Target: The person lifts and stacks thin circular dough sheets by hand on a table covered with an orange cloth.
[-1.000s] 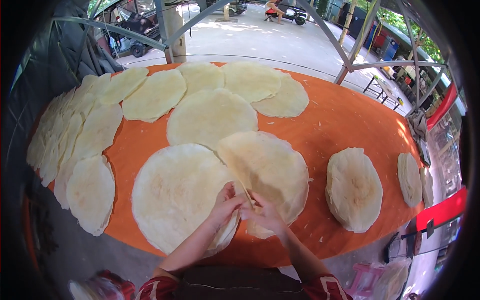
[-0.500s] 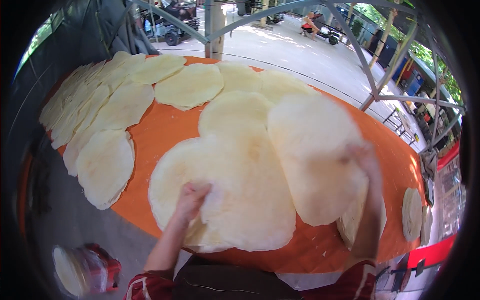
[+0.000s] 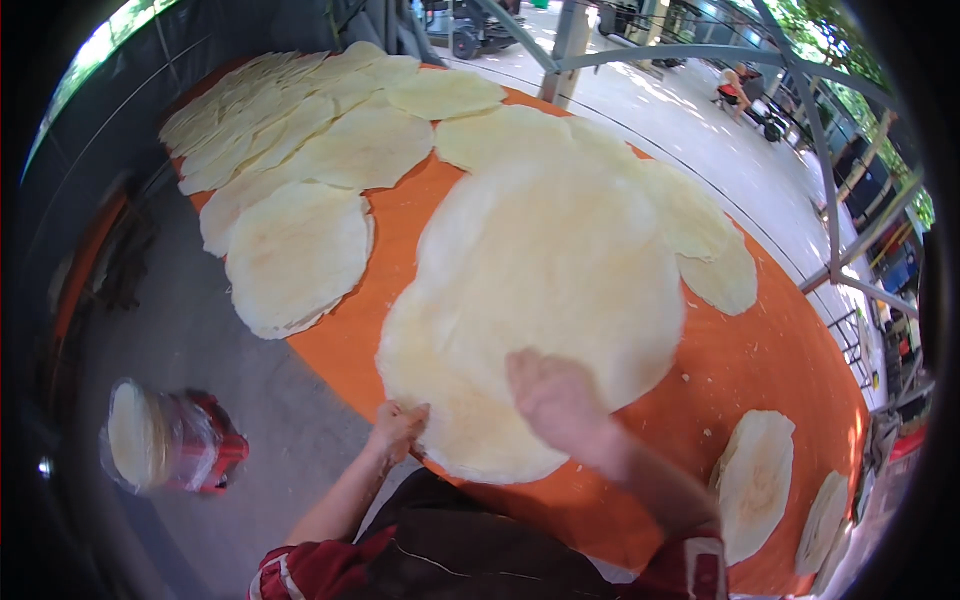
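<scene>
The left hand [image 3: 398, 428] is pinching the near edge of a large flatbread [image 3: 470, 400] lying at the table's [image 3: 790, 370] near edge. The right hand [image 3: 553, 392], blurred, is holding up a second round [image 3: 560, 260], fingers spread beneath it. Smaller rounds [image 3: 755, 480] are lying at the right end, and many overlapping ones [image 3: 300, 150] are covering the far left corner.
</scene>
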`<state>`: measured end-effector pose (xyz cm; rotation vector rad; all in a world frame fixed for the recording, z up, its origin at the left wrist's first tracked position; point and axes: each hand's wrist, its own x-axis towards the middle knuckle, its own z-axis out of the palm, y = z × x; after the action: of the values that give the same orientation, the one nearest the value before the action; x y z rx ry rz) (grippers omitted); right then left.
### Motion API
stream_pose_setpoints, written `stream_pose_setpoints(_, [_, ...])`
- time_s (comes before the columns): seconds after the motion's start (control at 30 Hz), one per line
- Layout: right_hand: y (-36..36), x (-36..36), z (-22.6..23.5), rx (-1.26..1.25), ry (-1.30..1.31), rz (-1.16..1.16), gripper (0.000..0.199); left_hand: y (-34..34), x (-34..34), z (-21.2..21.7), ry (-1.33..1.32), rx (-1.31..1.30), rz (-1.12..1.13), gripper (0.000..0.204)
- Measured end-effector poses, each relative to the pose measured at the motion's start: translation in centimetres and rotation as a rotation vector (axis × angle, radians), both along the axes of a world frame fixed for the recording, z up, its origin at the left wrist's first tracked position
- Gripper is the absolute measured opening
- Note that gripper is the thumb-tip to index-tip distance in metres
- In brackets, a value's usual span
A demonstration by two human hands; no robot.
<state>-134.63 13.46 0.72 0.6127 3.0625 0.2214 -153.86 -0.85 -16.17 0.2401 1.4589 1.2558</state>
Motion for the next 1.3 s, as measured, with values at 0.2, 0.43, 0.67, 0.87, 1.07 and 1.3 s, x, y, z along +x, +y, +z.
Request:
stream_pose_setpoints(0.2, [-5.4,1.4,-11.3,-0.145,0.148,0.110,0.043,-1.0,1.6,1.9,-0.088,0.006,-0.079,0.009])
stream_pose_setpoints(0.43, [-0.2,6.8,-10.8,-0.901,0.320,-0.104,0.042,0.9,-1.8,9.3,1.471,0.133,-0.151,0.044])
stream_pose_setpoints(0.67, [17.4,12.5,-13.6,0.128,0.255,-0.248,0.046,2.3,1.5,2.8,1.647,0.105,-0.827,0.077])
stream_pose_setpoints(0.87, [24.5,10.3,-12.5,-0.053,0.011,-0.291,0.013,1.9,1.5,3.2,1.638,0.049,-0.846,0.075])
stream_pose_setpoints(1.07, [27.0,6.4,3.6,0.238,0.572,-0.348,0.012,2.6,2.0,5.9,1.647,0.034,-0.905,0.078])
stream_pose_setpoints(1.3, [9.3,4.0,3.1,-0.744,0.409,-0.077,0.007,9.3,3.7,9.6,-0.066,0.537,-0.252,0.068])
